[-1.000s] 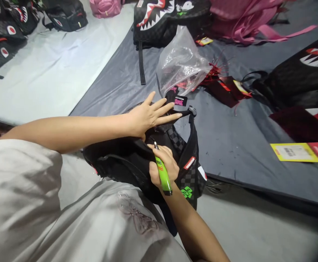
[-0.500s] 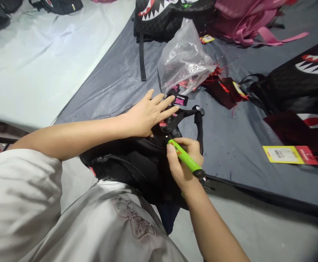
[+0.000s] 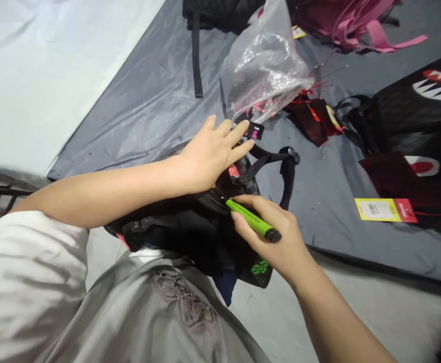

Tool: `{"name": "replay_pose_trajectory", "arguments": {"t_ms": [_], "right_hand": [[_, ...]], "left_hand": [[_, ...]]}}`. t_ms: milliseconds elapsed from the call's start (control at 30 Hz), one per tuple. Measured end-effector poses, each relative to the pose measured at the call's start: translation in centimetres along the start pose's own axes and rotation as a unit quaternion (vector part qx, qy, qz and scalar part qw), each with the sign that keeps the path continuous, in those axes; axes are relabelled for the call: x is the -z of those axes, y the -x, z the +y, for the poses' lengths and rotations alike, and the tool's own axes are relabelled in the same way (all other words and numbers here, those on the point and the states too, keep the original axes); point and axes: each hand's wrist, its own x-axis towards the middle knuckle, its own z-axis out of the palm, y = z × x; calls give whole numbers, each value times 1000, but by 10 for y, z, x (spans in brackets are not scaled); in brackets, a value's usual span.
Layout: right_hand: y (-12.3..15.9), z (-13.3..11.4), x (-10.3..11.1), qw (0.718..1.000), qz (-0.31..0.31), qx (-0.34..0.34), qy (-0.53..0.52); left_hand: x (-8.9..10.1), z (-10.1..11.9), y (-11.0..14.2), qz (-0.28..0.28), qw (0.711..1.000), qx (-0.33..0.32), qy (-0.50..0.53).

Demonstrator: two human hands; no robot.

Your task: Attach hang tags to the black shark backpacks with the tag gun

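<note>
A black backpack [image 3: 205,227] lies at the near edge of the dark sheet, against my body. My left hand [image 3: 212,151] rests on its far part with the fingers spread. In my right hand [image 3: 273,222] is a green tagging gun or marker-like tool [image 3: 248,218] with a black end, its tip meeting the bag just below my left hand. A looped black strap [image 3: 289,176] stretches out to the right of the bag. Beyond my left fingertips lies a small black tag with a pink print [image 3: 256,131]. My left palm hides part of the bag.
A clear plastic bag [image 3: 265,65] holding tags stands beyond my hands, beside dark red tags with red strings [image 3: 313,121]. Shark-mouth black bags [image 3: 397,116] lie at right, one with a yellow-and-red label [image 3: 379,209]. Pink straps [image 3: 379,33] lie at the back.
The view has shifted slightly. My right hand has turned the green tool, and its tip has moved a little left along the bag. My left hand stays spread on the bag.
</note>
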Motion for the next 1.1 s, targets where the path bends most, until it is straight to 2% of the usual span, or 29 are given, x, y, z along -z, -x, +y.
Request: {"name": "replay_pose_trajectory", "arguments": {"t_ms": [133, 300, 367, 467, 633, 767, 933, 1100], "right_hand": [[4, -3, 0, 999, 6, 9, 36], [-7, -4, -5, 999, 16, 41, -19], [-10, -2, -6, 998, 2, 58, -29], [-12, 1, -5, 999, -21, 46, 1], [-12, 2, -3, 998, -14, 65, 5], [-14, 4, -5, 996, -17, 87, 6], [-15, 6, -8, 996, 3, 86, 6], [-16, 5, -8, 997, -6, 75, 14]], "left_hand": [[0, 2, -1, -12, 1000, 12, 3], [-1, 1, -1, -14, 1000, 13, 10], [-2, 0, -1, -13, 1000, 14, 14], [-2, 0, -1, -7, 1000, 14, 18], [9, 5, 1, -35, 998, 23, -39], [11, 7, 2, -16, 998, 43, -51], [3, 5, 0, -18, 997, 49, -59], [-1, 2, -1, 2, 998, 50, -22]]}}
